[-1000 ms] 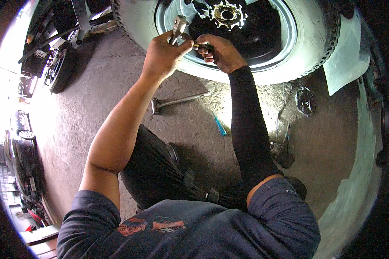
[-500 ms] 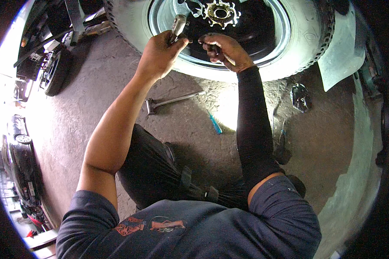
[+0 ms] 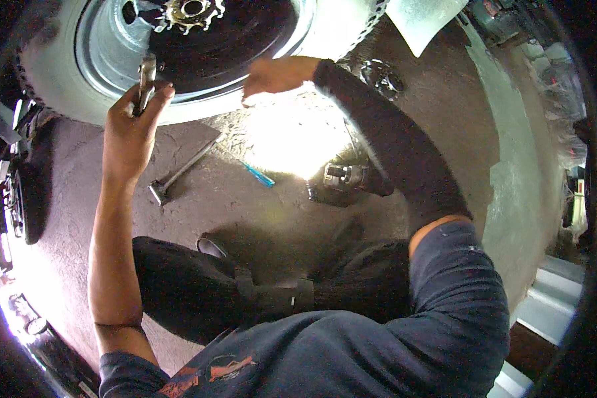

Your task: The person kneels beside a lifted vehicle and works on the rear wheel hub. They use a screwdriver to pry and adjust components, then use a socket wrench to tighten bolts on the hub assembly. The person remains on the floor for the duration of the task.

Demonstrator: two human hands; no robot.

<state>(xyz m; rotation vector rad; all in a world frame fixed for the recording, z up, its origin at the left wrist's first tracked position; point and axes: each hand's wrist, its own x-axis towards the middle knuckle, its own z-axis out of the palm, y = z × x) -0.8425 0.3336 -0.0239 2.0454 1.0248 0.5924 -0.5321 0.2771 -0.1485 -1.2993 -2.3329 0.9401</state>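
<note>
My left hand (image 3: 131, 132) is closed around a metal ratchet wrench (image 3: 147, 74), its head pointing up in front of the wheel. The wheel's tyre (image 3: 56, 79) and pale rim (image 3: 99, 56) surround a dark recess. Inside this recess sits a greasy, toothed metal hub (image 3: 191, 13). My right hand (image 3: 275, 76), with a black sleeve on its forearm, is by the rim's lower right edge. Its fingers look curled together but are blurred, and anything in them is hidden.
On the floor lie a metal bar with a thick crosspiece (image 3: 182, 169) and a blue-handled screwdriver (image 3: 259, 174). Nearer my right knee is a dark device with a handle (image 3: 345, 176), beside a bright patch of light. A dark, shiny crumpled item (image 3: 381, 78) lies right of the wheel.
My view has turned right, so the wheel and floor tools appear farther left. My right hand has moved away from my left hand and the hub. The ratchet wrench stays in my left hand.
</note>
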